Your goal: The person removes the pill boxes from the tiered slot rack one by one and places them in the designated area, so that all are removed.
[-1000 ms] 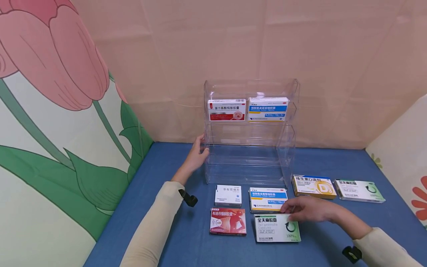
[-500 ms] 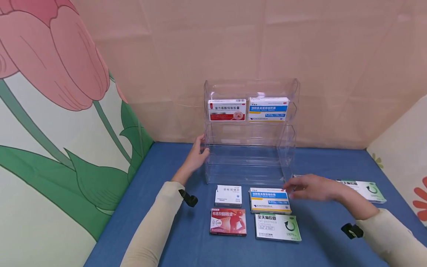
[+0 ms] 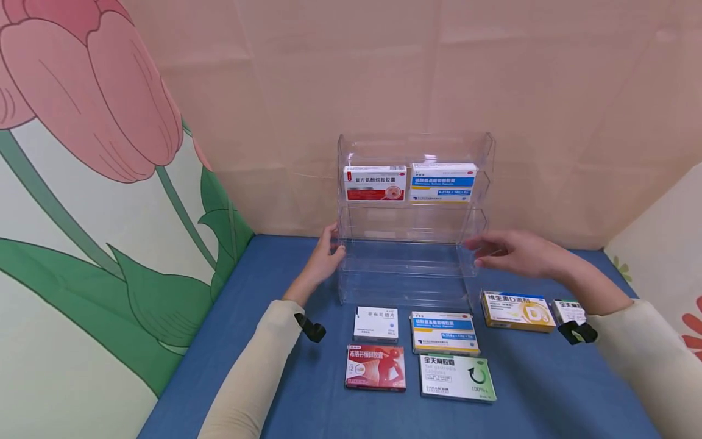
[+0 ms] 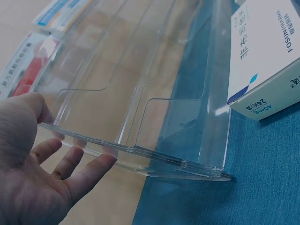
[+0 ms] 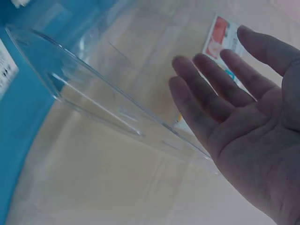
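Clear rack [image 3: 403, 266], upright on blue cloth [image 3: 307, 390], approx. head-view ctr.; clock dirs. read from rack's middle. L hand [image 3: 320, 259], 8 o'c.: pinches rack's L side panel, thumb on inner face, fingers on outer. R hand [image 3: 518, 251], btwn 3 & 4 o'c.: holds nothing, fingers extended & slightly apart beside rack's R side; contact can't be told. Upper tier holds red-and-white box [image 3: 375, 185] at 10 o'c. & upper blue-and-white box [image 3: 443, 183] btwn 1 & 2, both upright, faces fwd.

On cloth, lying flat: small white box [image 3: 375, 324], 7 o'c., w/ red box [image 3: 375, 367] just nearer the person; lower blue-and-white box [image 3: 444, 333], btwn 5 & 6, w/ green-and-white box [image 3: 457, 378] just nearer; yellow-and-white box [image 3: 518, 311], 4 o'c.; second green-and-white box [image 3: 563, 311] farther out, same dir., partly hidden by R arm. Bkgd.: pink backdrop [image 3: 548, 122] at 12; tulip panel [image 3: 93, 110], 10 o'c.
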A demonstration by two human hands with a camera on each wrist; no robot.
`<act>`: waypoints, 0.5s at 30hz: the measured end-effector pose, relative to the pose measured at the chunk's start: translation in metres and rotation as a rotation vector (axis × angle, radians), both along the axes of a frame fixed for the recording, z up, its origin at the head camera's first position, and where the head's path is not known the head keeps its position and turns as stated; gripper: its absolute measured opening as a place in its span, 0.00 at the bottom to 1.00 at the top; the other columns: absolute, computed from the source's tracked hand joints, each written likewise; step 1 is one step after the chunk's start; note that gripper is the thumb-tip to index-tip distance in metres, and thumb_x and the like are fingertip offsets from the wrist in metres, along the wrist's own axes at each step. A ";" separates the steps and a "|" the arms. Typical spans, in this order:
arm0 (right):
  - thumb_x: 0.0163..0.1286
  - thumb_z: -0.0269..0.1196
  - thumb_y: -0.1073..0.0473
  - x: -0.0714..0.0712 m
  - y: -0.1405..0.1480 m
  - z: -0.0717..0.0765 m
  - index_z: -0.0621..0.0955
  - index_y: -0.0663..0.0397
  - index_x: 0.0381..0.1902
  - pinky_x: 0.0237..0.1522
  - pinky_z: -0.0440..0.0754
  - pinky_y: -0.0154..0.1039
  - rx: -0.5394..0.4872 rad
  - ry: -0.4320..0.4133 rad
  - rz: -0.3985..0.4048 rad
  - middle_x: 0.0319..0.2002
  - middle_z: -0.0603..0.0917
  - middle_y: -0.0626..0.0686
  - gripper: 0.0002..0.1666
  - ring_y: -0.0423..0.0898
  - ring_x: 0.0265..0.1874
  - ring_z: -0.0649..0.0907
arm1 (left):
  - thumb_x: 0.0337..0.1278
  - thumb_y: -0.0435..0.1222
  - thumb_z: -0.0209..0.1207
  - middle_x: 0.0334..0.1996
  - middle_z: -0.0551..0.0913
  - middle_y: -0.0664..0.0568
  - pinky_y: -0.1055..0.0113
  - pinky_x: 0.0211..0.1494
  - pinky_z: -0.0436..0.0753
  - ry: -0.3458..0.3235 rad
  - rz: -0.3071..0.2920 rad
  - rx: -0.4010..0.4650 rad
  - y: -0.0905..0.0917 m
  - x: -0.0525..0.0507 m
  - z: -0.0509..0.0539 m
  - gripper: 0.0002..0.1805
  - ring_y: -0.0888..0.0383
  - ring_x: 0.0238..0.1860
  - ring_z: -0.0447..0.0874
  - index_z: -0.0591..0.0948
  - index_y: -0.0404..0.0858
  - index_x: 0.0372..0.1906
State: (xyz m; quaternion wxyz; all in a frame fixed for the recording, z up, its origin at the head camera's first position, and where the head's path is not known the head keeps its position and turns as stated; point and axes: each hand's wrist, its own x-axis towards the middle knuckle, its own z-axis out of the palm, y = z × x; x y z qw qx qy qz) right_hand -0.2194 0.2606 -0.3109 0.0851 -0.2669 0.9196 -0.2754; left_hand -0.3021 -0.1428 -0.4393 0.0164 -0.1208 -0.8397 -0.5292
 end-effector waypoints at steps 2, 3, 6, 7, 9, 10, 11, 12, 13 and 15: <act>0.71 0.65 0.60 -0.005 0.000 0.006 0.77 0.59 0.65 0.50 0.86 0.49 -0.019 0.033 -0.017 0.58 0.82 0.61 0.25 0.58 0.54 0.84 | 0.71 0.33 0.51 0.72 0.62 0.39 0.44 0.58 0.81 0.000 0.000 0.001 0.000 0.000 0.000 0.36 0.38 0.69 0.69 0.52 0.45 0.79; 0.72 0.65 0.60 -0.007 0.000 0.009 0.77 0.60 0.65 0.50 0.86 0.49 -0.029 0.046 -0.023 0.59 0.82 0.62 0.26 0.59 0.54 0.84 | 0.71 0.33 0.51 0.72 0.62 0.39 0.43 0.57 0.82 0.000 -0.002 0.003 0.000 0.000 0.000 0.36 0.38 0.68 0.69 0.52 0.45 0.79; 0.72 0.64 0.60 -0.013 0.001 0.016 0.75 0.61 0.67 0.52 0.85 0.53 -0.058 0.087 -0.040 0.62 0.79 0.64 0.27 0.62 0.56 0.82 | 0.71 0.34 0.51 0.72 0.62 0.40 0.44 0.56 0.82 -0.006 -0.004 -0.002 0.000 -0.001 -0.001 0.36 0.39 0.68 0.69 0.52 0.46 0.79; 0.73 0.63 0.59 -0.015 0.001 0.018 0.74 0.61 0.68 0.52 0.84 0.54 -0.065 0.101 -0.045 0.63 0.78 0.65 0.28 0.63 0.57 0.82 | 0.72 0.34 0.51 0.72 0.62 0.40 0.44 0.56 0.82 -0.009 -0.005 -0.004 0.000 -0.001 -0.001 0.36 0.39 0.68 0.69 0.52 0.46 0.79; 0.73 0.63 0.58 -0.019 0.002 0.022 0.73 0.60 0.69 0.53 0.83 0.57 -0.072 0.131 -0.060 0.64 0.77 0.65 0.29 0.64 0.58 0.80 | 0.72 0.35 0.51 0.72 0.62 0.41 0.44 0.56 0.83 -0.014 -0.002 -0.010 0.000 -0.002 -0.002 0.36 0.39 0.68 0.69 0.52 0.47 0.79; 0.73 0.63 0.57 -0.021 0.002 0.023 0.72 0.60 0.69 0.53 0.83 0.59 -0.072 0.146 -0.067 0.64 0.76 0.66 0.30 0.65 0.59 0.80 | 0.72 0.35 0.51 0.72 0.62 0.41 0.45 0.56 0.83 -0.014 -0.002 -0.013 0.000 -0.002 -0.002 0.36 0.40 0.68 0.69 0.52 0.47 0.79; 0.73 0.63 0.57 -0.023 0.001 0.026 0.72 0.61 0.70 0.54 0.82 0.60 -0.073 0.159 -0.074 0.65 0.75 0.66 0.30 0.66 0.59 0.79 | 0.72 0.35 0.51 0.72 0.62 0.41 0.45 0.56 0.83 -0.013 -0.003 -0.014 0.000 -0.002 -0.002 0.36 0.40 0.68 0.69 0.52 0.47 0.79; 0.73 0.63 0.57 -0.025 0.001 0.028 0.71 0.61 0.70 0.55 0.81 0.61 -0.075 0.167 -0.087 0.65 0.74 0.67 0.31 0.66 0.60 0.78 | 0.72 0.35 0.51 0.72 0.62 0.41 0.45 0.56 0.83 -0.014 -0.004 -0.013 0.000 -0.002 -0.002 0.36 0.39 0.68 0.69 0.51 0.47 0.79; 0.73 0.63 0.57 -0.027 0.000 0.030 0.70 0.61 0.71 0.56 0.80 0.62 -0.082 0.173 -0.098 0.66 0.74 0.67 0.32 0.67 0.61 0.78 | 0.72 0.35 0.51 0.72 0.62 0.41 0.45 0.56 0.83 -0.014 -0.004 -0.012 0.000 -0.002 -0.001 0.36 0.39 0.68 0.69 0.51 0.47 0.79; 0.73 0.63 0.58 -0.030 -0.001 0.034 0.69 0.61 0.72 0.57 0.78 0.63 -0.090 0.182 -0.123 0.67 0.72 0.67 0.32 0.68 0.62 0.76 | 0.72 0.35 0.51 0.72 0.62 0.41 0.45 0.55 0.83 -0.013 -0.006 -0.009 0.000 -0.001 -0.001 0.36 0.39 0.68 0.69 0.51 0.47 0.79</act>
